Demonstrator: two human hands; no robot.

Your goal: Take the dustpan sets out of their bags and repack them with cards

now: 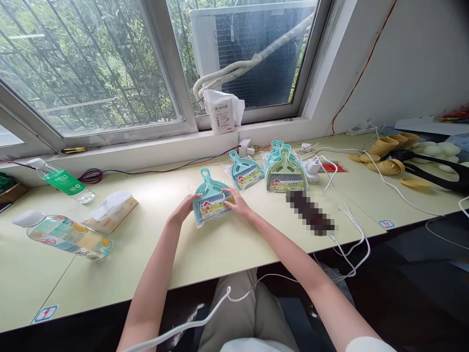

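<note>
So both my hands are on one bagged dustpan (208, 193), and it sits right between them. My left grip (183, 209) has the left edge, and my right grip (240, 203) has the right edge, with fingertips lapping over the printed label (210, 207). So yeah, neither grip is free, they're both on the same thing. Can't tell from this angle whether the dustpan rests on the desk (227, 254) or sits a touch above it.

What matters most, I reckon, is how its long axis runs: away from me, between my two grips, handle pointing out past them towards the window and leaning slightly left. The brush bristles run crosswise, pretty much from one grip to the other. So I've got it by the flanks, wide end nearest me, and the handle is out beyond my fingers, with no hand on it.

The other sets are all off my right grip, so that's the nearer hand. One loose set (246, 172) lies just beyond it, handle also pointing away and a bit left. The stack (285, 171) is further out to the right, past that one, handles away from me too. Over on my left grip's side, the nearest thing is the tissue pack (112, 212), well apart from my fingers.
</note>
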